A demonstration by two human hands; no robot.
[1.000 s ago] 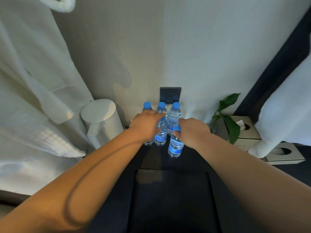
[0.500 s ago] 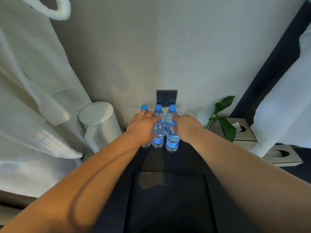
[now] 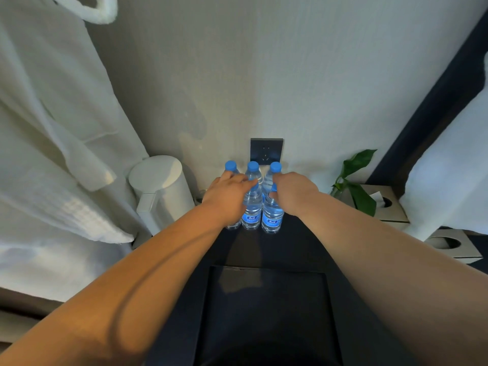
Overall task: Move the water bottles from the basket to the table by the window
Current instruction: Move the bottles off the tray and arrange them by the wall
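Note:
Several clear water bottles with blue caps and blue labels stand in two rows on the dark table (image 3: 295,249) against the wall. The back row (image 3: 253,167) shows three caps. My right hand (image 3: 294,194) is curled around the neck of the front right bottle (image 3: 271,216), which stands on the table. My left hand (image 3: 227,198) lies over the top of the front left bottle (image 3: 233,226), fingers stretched flat onto the front middle bottle (image 3: 250,211). No basket is in view.
A white kettle (image 3: 163,186) stands left of the bottles, beside a hanging white bathrobe (image 3: 52,154). A wall socket (image 3: 266,151) is behind them. A green plant (image 3: 360,180) and two tissue boxes (image 3: 385,207) sit to the right. A dark square panel (image 3: 266,313) lies nearer me.
My right hand has pushed the front right bottle back toward the wall, into line with its neighbours. My left hand's fingers have uncurled and stretched out over the bottle tops.

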